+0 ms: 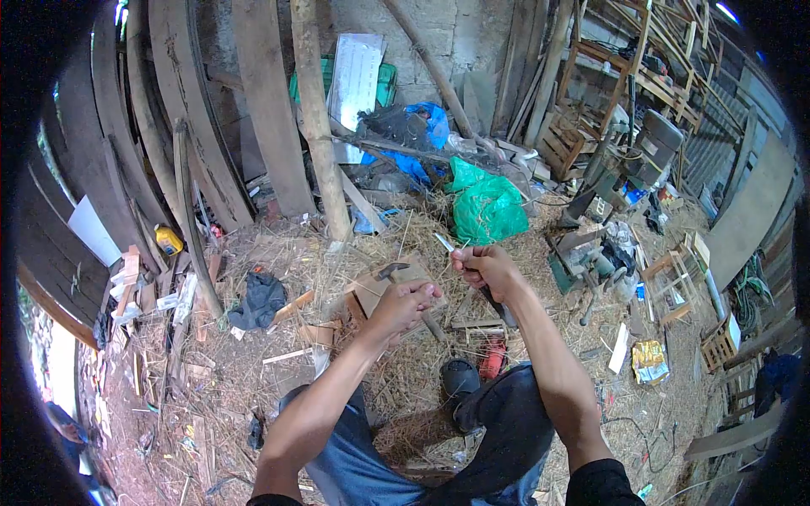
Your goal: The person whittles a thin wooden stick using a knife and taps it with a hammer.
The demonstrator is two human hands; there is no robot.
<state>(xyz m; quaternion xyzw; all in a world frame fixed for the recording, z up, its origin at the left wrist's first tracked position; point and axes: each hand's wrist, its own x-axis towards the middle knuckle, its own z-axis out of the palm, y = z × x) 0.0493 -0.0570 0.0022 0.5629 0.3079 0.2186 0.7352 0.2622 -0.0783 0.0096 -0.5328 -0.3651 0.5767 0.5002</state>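
Observation:
My right hand (485, 268) is closed round what looks like a knife, its pale pointed blade (444, 242) sticking out up and to the left. A dark length (499, 309) below that hand may be its handle; I cannot tell. To the left, my left hand (403, 310) has its fingertips pinched together, and anything between them is too small to make out. The two hands are apart. Beneath the left hand, a hammer (393, 270) lies across a wooden block (371, 291), its handle partly hidden.
A green plastic bag (489, 207) sits ahead on straw-covered ground. A red tool (492, 357) lies near my knees. Dark cloth (260, 301) and a yellow bottle (169, 240) are on the left. On the right are a yellow packet (650, 362), a wooden frame (671, 282) and machinery (654, 148).

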